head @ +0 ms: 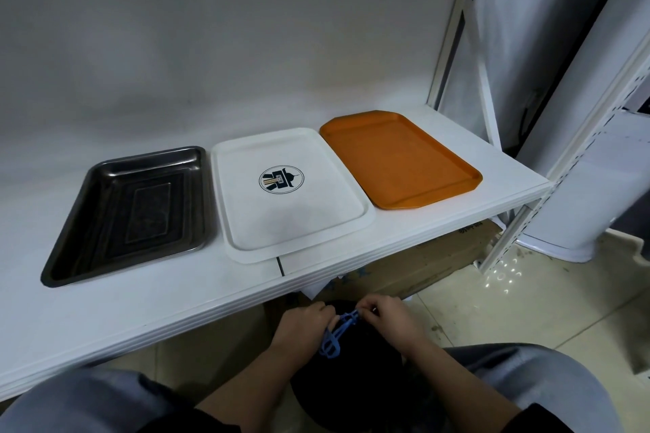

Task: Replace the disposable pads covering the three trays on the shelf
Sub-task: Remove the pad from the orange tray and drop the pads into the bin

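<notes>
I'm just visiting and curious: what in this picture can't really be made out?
- Blue drawstring, head view: pinched by the left hand and right hand, whose fingers hide its top.
- Black bag: too dark to show contents.
- Cardboard box: mostly hidden by the shelf.
- White tray: logo lettering too small.

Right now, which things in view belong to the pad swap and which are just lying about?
Job:
- metal tray, white tray, orange tray, all bare on the shelf
- left hand and right hand, both pinching a blue drawstring on a black bag

Lying about:
- cardboard box under the shelf
- white column
</notes>
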The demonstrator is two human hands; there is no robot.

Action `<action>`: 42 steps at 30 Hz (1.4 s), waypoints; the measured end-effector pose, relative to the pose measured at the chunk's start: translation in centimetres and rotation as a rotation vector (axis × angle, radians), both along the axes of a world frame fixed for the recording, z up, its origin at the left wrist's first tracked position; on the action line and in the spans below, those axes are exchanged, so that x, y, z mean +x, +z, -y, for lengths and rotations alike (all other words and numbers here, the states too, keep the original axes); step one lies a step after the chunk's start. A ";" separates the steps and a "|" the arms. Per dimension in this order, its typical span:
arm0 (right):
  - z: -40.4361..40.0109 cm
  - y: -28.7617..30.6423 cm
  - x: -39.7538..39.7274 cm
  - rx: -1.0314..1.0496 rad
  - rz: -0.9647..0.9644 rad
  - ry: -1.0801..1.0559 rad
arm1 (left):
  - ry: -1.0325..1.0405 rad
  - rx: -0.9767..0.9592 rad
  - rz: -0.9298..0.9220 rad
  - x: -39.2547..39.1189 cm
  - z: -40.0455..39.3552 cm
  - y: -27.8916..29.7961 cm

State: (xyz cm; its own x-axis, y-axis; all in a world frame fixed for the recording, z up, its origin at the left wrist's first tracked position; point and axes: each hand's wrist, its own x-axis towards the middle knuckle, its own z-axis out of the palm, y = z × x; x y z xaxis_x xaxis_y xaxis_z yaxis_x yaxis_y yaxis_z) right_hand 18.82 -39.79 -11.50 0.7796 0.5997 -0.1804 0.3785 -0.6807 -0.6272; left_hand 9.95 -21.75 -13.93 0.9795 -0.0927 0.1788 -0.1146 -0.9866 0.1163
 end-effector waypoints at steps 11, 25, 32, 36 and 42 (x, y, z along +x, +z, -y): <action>1.4 -0.4 0.6 -0.437 0.589 0.163 | -0.003 0.100 -0.260 -1.0 -1.1 -0.1; 0.9 0.6 0.1 -0.583 0.439 0.139 | -0.035 -0.041 -0.346 -1.7 -0.3 0.8; -1.0 1.2 -0.7 -0.418 0.270 0.380 | 0.027 -0.201 -0.257 -0.8 0.9 2.8; -1.6 0.2 -0.8 -0.576 0.309 0.376 | 0.081 -0.501 -0.265 -0.6 1.6 4.3; -1.0 -0.3 -0.1 -0.527 0.198 0.221 | 0.274 -1.144 -0.464 -0.2 0.1 4.4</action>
